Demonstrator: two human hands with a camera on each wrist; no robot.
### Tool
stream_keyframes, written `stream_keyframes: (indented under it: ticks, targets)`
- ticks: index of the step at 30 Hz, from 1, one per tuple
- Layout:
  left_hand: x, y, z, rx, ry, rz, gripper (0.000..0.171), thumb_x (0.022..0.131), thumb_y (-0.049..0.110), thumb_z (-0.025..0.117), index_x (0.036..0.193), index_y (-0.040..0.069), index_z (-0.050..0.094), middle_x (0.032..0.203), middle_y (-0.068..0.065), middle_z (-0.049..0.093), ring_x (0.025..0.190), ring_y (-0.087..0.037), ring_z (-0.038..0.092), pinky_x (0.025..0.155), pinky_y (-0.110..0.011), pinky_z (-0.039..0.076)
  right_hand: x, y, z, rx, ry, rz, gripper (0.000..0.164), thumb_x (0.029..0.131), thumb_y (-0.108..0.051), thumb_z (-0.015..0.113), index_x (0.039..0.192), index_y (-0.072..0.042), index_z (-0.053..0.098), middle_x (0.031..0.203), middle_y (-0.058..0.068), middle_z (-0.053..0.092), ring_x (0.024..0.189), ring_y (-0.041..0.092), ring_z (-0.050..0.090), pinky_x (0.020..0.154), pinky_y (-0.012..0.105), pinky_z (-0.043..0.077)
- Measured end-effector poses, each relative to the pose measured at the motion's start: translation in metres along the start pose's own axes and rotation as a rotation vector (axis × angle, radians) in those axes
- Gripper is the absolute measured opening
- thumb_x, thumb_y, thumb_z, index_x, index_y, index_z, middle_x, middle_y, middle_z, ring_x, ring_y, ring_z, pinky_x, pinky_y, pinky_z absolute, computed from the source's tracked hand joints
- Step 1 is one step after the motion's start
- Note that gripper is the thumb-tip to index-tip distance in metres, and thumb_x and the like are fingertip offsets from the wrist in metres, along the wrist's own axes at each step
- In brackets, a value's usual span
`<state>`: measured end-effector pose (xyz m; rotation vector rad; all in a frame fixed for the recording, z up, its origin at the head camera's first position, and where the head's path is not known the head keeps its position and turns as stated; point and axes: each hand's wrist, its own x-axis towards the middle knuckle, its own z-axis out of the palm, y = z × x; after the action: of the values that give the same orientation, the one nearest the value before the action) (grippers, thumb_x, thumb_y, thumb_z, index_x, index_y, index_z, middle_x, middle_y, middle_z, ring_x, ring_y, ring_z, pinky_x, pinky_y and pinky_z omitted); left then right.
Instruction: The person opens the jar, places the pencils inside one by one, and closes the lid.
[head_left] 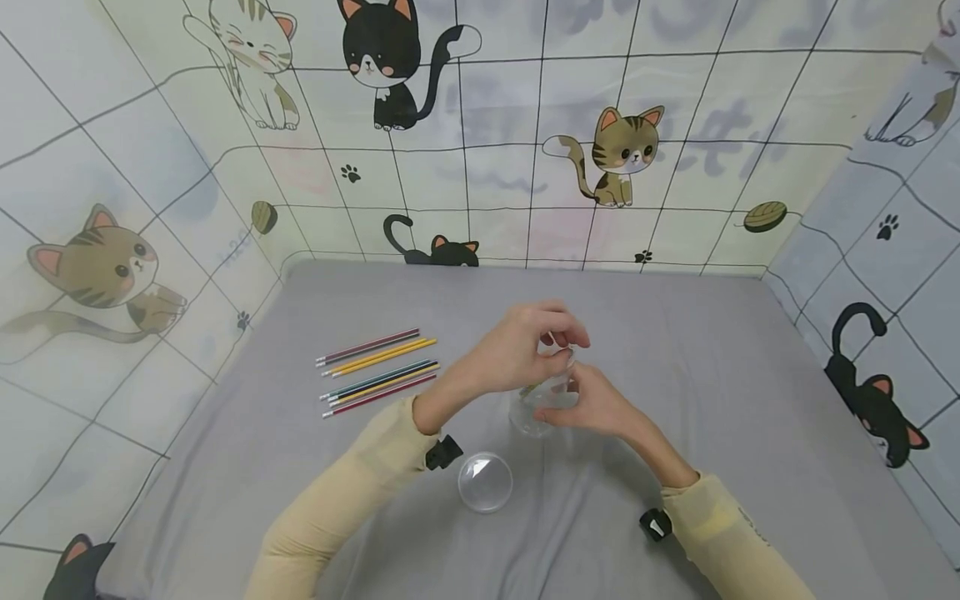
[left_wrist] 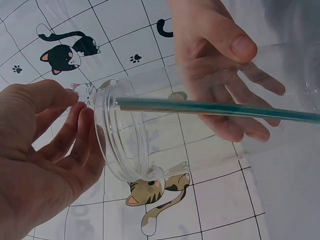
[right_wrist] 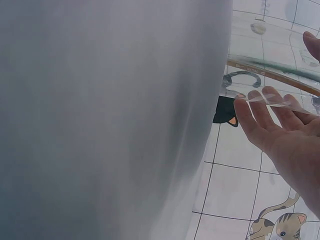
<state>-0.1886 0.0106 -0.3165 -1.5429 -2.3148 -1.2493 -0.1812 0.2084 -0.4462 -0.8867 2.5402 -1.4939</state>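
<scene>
A clear jar (head_left: 530,421) stands tilted on the grey cloth, held by my right hand (head_left: 600,404), whose fingers and thumb go round its side. Inside it, in the left wrist view, lie a teal pencil (left_wrist: 220,108) and an orange-brown pencil (right_wrist: 277,76), the latter plainer in the right wrist view. My left hand (head_left: 517,346) is at the jar's mouth, fingers loosely bent beside the rim (left_wrist: 102,132). Nothing shows between its thumb and fingers; whether the fingertips touch the rim I cannot tell.
Several pencils (head_left: 382,357), yellow, dark and red, lie side by side on the cloth left of my left hand. A clear round lid (head_left: 485,483) lies in front of the jar. Cat-printed sheets (head_left: 502,183) stand round the grey cloth (head_left: 675,333) at the back and sides.
</scene>
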Motion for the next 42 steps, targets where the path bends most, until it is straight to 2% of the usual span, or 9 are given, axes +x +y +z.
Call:
stream_keyframes:
  ticks: [4, 8, 10, 15, 23, 33, 42]
  targets:
    - [-0.001, 0.001, -0.002, 0.027, 0.004, -0.005, 0.021, 0.086, -0.009, 0.063, 0.102, 0.001, 0.073, 0.098, -0.006, 0.068, 0.086, -0.01, 0.06, 0.077, -0.017, 0.049, 0.0, 0.001, 0.0, -0.002, -0.001, 0.006, 0.057, 0.078, -0.017, 0.086, 0.127, -0.014, 0.057, 0.124, 0.001, 0.063, 0.113, 0.029, 0.059, 0.091, 0.052, 0.049]
    - [-0.003, 0.001, -0.005, 0.023, 0.037, -0.002, 0.022, 0.086, -0.008, 0.063, 0.104, 0.0, 0.073, 0.099, -0.006, 0.068, 0.086, -0.011, 0.06, 0.077, -0.022, 0.051, 0.001, 0.0, -0.001, 0.008, -0.006, 0.0, 0.057, 0.078, -0.016, 0.086, 0.127, -0.014, 0.057, 0.12, 0.002, 0.065, 0.11, 0.027, 0.06, 0.091, 0.051, 0.049]
    - [-0.006, 0.0, -0.008, 0.01, 0.067, 0.0, 0.021, 0.087, -0.007, 0.065, 0.105, 0.001, 0.072, 0.1, -0.006, 0.068, 0.086, -0.01, 0.06, 0.077, -0.025, 0.052, 0.001, 0.0, -0.001, 0.019, -0.009, -0.007, 0.06, 0.078, -0.014, 0.086, 0.13, -0.013, 0.056, 0.12, 0.006, 0.065, 0.11, 0.028, 0.06, 0.092, 0.051, 0.05]
    - [-0.017, -0.007, -0.018, -0.031, 0.15, -0.01, 0.022, 0.087, -0.006, 0.066, 0.107, 0.001, 0.071, 0.101, -0.006, 0.068, 0.087, -0.013, 0.062, 0.076, -0.032, 0.055, 0.002, 0.0, -0.001, 0.013, -0.001, -0.028, 0.07, 0.077, -0.013, 0.086, 0.138, -0.007, 0.052, 0.129, 0.014, 0.062, 0.113, 0.028, 0.059, 0.09, 0.049, 0.051]
    - [-0.036, -0.018, -0.023, -0.031, 0.224, -0.069, 0.021, 0.085, -0.008, 0.066, 0.103, 0.001, 0.071, 0.099, -0.009, 0.068, 0.084, -0.014, 0.063, 0.074, -0.027, 0.055, 0.002, -0.003, 0.0, -0.009, 0.014, -0.01, 0.074, 0.075, -0.013, 0.087, 0.138, 0.001, 0.051, 0.132, 0.011, 0.06, 0.108, 0.029, 0.061, 0.088, 0.047, 0.052]
    - [-0.058, -0.03, -0.023, -0.002, 0.236, -0.125, 0.023, 0.085, -0.008, 0.068, 0.105, 0.001, 0.071, 0.098, -0.011, 0.068, 0.084, -0.016, 0.064, 0.073, -0.038, 0.058, 0.001, -0.003, 0.0, -0.025, 0.014, -0.005, 0.074, 0.076, -0.014, 0.087, 0.138, 0.003, 0.051, 0.132, 0.013, 0.06, 0.105, 0.026, 0.062, 0.089, 0.048, 0.052]
    - [-0.077, -0.041, -0.022, 0.025, 0.236, -0.204, 0.023, 0.085, -0.007, 0.069, 0.106, 0.002, 0.071, 0.098, -0.007, 0.068, 0.085, -0.017, 0.065, 0.074, -0.032, 0.057, 0.001, -0.003, 0.002, -0.02, 0.028, -0.005, 0.073, 0.074, -0.013, 0.088, 0.136, 0.004, 0.053, 0.131, 0.013, 0.061, 0.106, 0.027, 0.061, 0.088, 0.047, 0.052]
